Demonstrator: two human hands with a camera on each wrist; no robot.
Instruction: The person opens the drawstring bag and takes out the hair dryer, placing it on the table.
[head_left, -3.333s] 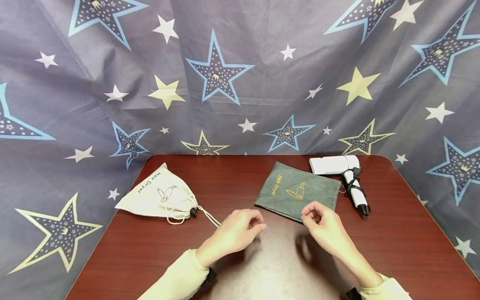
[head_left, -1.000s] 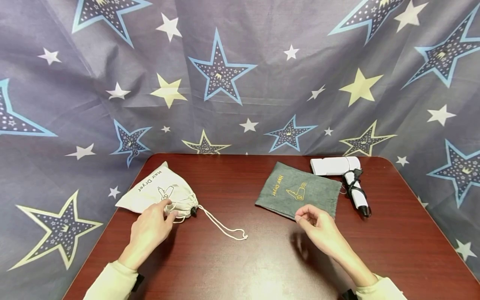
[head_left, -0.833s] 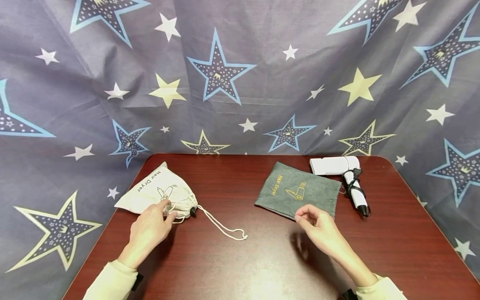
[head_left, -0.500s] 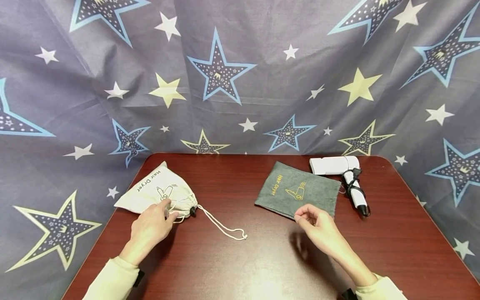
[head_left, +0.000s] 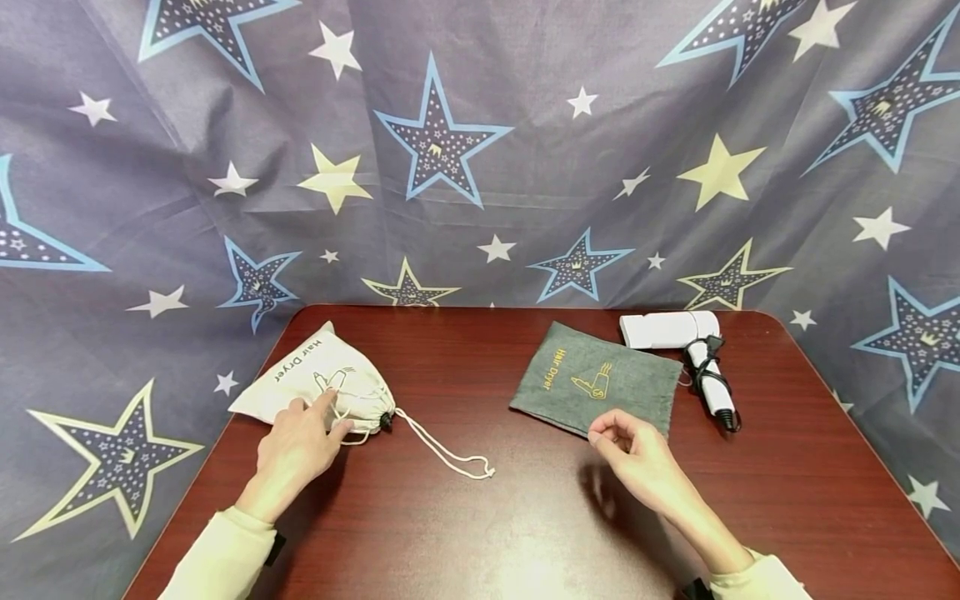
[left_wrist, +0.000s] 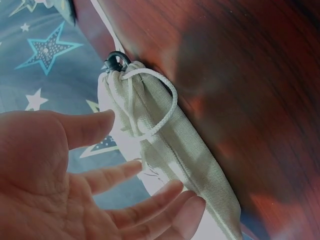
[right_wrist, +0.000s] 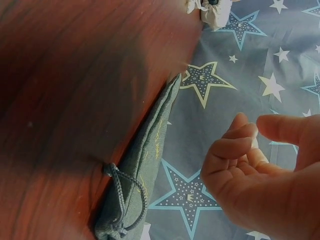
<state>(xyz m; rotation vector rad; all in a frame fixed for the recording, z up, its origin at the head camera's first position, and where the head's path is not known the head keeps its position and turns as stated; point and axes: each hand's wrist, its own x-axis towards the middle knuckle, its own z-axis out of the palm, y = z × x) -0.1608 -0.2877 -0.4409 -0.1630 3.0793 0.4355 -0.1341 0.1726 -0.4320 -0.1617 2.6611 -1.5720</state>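
On the left of the table lies a cream drawstring pouch (head_left: 307, 379) lettered "Hair Dryer", its neck gathered at a black toggle (head_left: 386, 421). My left hand (head_left: 296, 450) is at its near side, index finger extended over the printed drawing; contact cannot be told. In the left wrist view that hand (left_wrist: 90, 185) has its fingers spread and holds nothing. My right hand (head_left: 645, 462) hovers by the near edge of a flat grey-green pouch (head_left: 596, 383), fingers loosely bent. The right wrist view shows the hand (right_wrist: 265, 175) empty, apart from the grey pouch (right_wrist: 145, 170) with its grey cord.
A white hair dryer (head_left: 667, 331) with a black cord wound round its handle lies at the back right, beside the grey pouch. The cream pouch's white cord (head_left: 450, 457) trails toward the middle of the table (head_left: 465, 533). A star-patterned curtain (head_left: 465, 225) hangs behind.
My left hand has moved from the middle of the table to the cream pouch, and its fingers have just shifted slightly up. My right hand has moved a little to the left.
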